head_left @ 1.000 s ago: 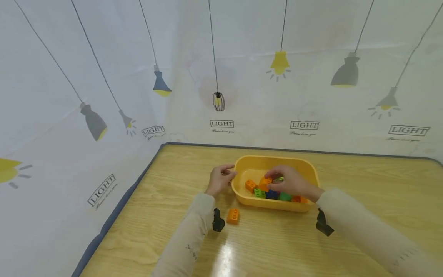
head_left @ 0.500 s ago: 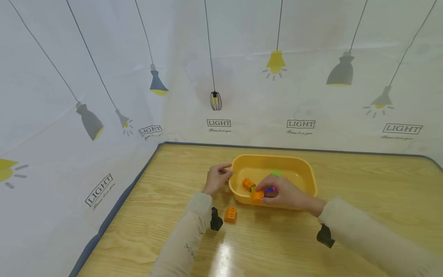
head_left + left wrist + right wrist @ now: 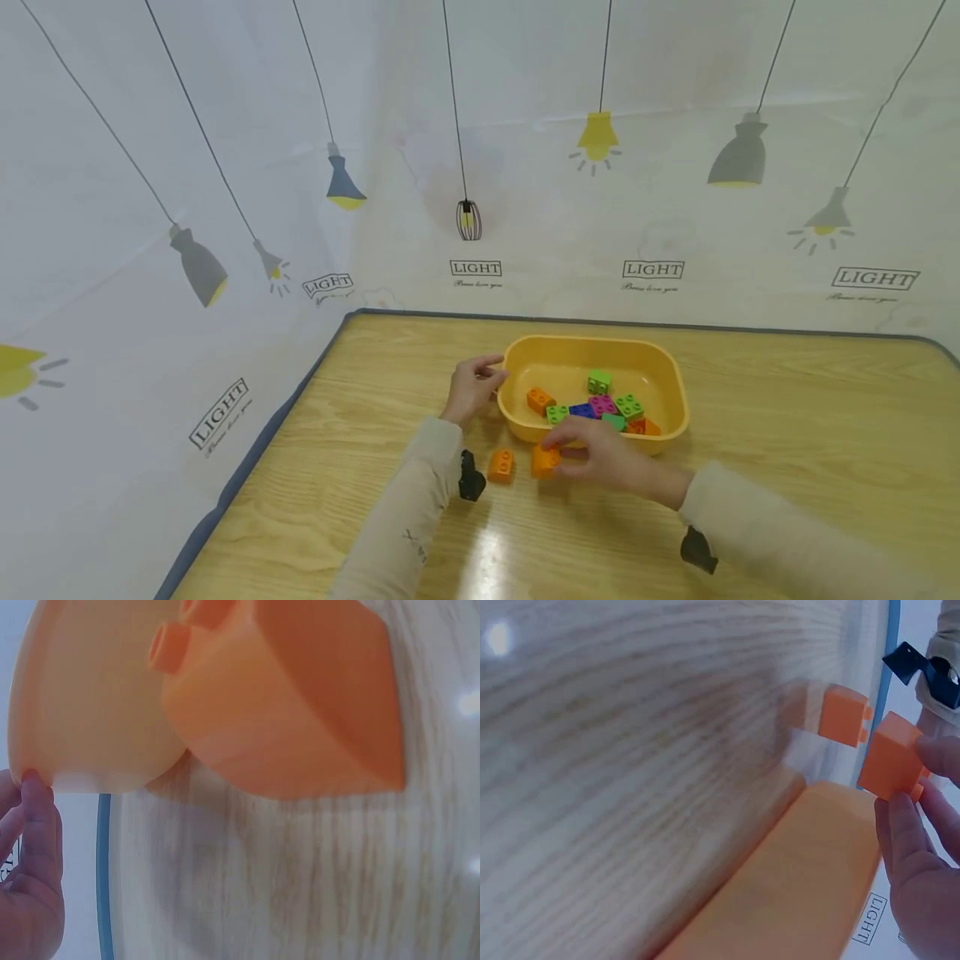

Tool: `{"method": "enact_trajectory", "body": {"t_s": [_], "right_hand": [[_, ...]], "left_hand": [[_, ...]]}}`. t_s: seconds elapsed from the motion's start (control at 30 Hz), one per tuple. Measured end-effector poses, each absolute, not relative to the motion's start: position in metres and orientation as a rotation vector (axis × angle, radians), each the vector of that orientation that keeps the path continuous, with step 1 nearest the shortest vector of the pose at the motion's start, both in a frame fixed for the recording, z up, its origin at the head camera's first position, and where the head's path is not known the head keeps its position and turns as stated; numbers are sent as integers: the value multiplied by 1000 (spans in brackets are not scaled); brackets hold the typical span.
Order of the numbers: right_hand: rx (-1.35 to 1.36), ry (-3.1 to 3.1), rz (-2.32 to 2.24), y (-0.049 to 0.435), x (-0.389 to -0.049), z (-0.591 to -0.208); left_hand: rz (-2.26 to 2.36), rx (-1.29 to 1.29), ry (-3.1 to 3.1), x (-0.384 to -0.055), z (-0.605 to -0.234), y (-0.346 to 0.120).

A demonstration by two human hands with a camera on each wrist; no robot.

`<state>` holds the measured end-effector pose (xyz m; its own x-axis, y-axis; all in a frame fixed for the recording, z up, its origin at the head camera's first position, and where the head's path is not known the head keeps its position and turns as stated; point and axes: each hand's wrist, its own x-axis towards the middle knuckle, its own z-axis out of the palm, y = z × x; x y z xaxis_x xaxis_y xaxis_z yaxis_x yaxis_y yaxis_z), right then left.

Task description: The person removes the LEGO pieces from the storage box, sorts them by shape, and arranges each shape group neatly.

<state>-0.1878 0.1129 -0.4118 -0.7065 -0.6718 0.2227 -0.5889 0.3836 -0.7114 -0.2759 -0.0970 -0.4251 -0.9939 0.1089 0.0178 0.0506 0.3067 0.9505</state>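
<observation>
My right hand pinches an orange toy building block between thumb and fingers, low over the table in front of the yellow tub. In the right wrist view the held block shows its studs toward the palm. A second orange block with a curved side rests on the wood to its left, large in the left wrist view. At the tub's left end, my left hand holds the rim with thumb and fingertips.
Inside the tub lie several blocks: an orange one, a magenta one, a blue one and green ones, one of them a light green block farther back. A lamp-printed wall covering borders the wooden table.
My right hand has lifted the orange block out of the tub and brought it forward over the near rim, beside the other orange block. The left hand has stayed at the tub's rim.
</observation>
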Motion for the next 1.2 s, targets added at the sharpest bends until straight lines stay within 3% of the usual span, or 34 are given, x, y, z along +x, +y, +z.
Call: {"method": "enact_trajectory", "body": {"t_s": [0.33, 1.2], "right_hand": [[-1302, 2561, -1206, 108, -180, -432], [-802, 2468, -1296, 103, -181, -448]], "left_hand": [[1838, 152, 2481, -277, -425, -97], [1852, 152, 2465, -275, -424, -99]]}}
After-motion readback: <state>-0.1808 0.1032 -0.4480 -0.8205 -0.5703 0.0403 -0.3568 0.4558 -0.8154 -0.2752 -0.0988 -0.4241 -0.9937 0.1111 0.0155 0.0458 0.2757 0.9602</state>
